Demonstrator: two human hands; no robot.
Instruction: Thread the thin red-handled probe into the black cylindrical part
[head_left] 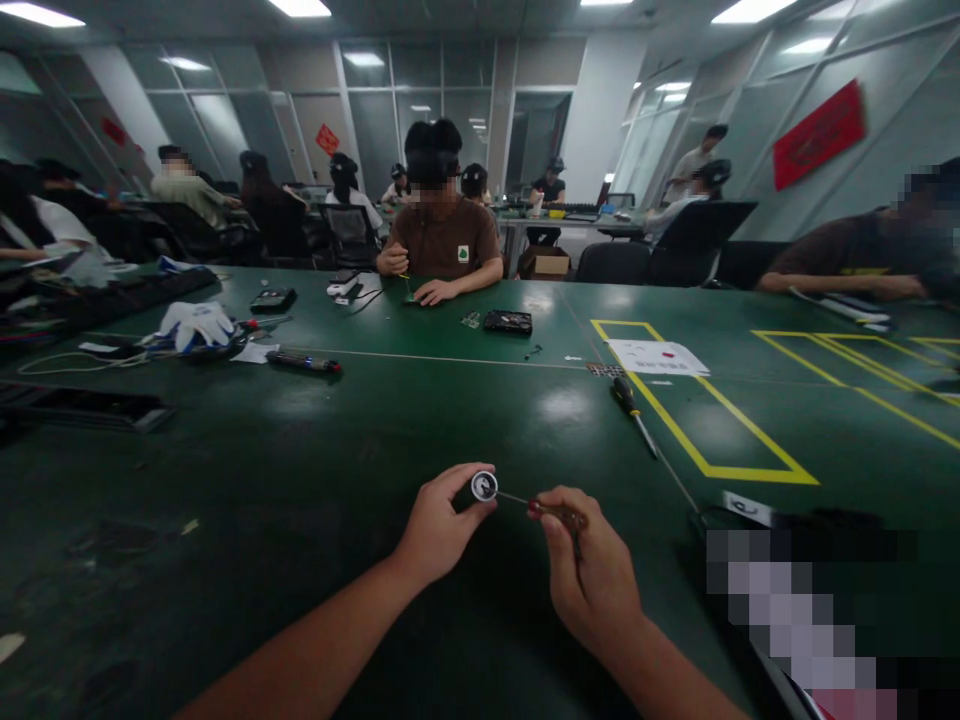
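My left hand (442, 522) is closed around a small dark cylinder (484, 487) whose round, white-rimmed end faces me and to the right. What the cylinder belongs to cannot be made out. In my right hand (596, 565) is a screwdriver (559, 513) with a brownish, see-through handle and a red collar. Its thin shaft points left, and the tip reaches the open end of the cylinder. Both hands are held above the near middle of the green table (337, 500). My fingers hide part of the handle and the cylinder's sides.
A black-and-yellow screwdriver (634, 415) lies ahead on the right, near yellow tape (757, 472) and a paper sheet (656, 357). Left are a dark pen-like tool (304, 363) and white gloves (195, 325). A co-worker (442, 240) sits opposite, behind a black device (508, 322).
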